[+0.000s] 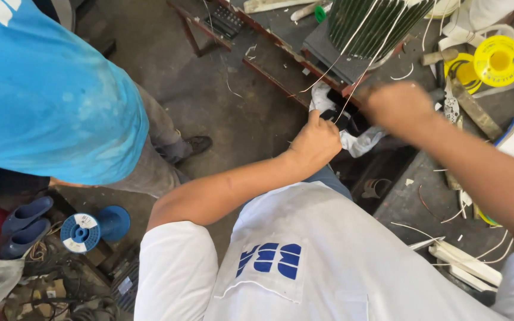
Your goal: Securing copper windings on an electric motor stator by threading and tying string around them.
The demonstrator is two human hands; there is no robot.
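White shirt [328,261] carries a blue patch; a yellow plastic spool [498,60] lies far right. Left hand [315,142] pinches a thin white cord [352,89]; blurred right hand [397,107], grip unclear.

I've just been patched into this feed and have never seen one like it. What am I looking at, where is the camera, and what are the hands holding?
There is one view, from a camera on the worker's head, looking down over a white shirt. The left hand pinches thin pale strands by a white rag. The right hand is blurred, fist closed on the same strands. They run up to a dark ribbed cylinder on the cluttered workbench, near a yellow spool. Another person in a blue shirt stands at left, above a blue spool.
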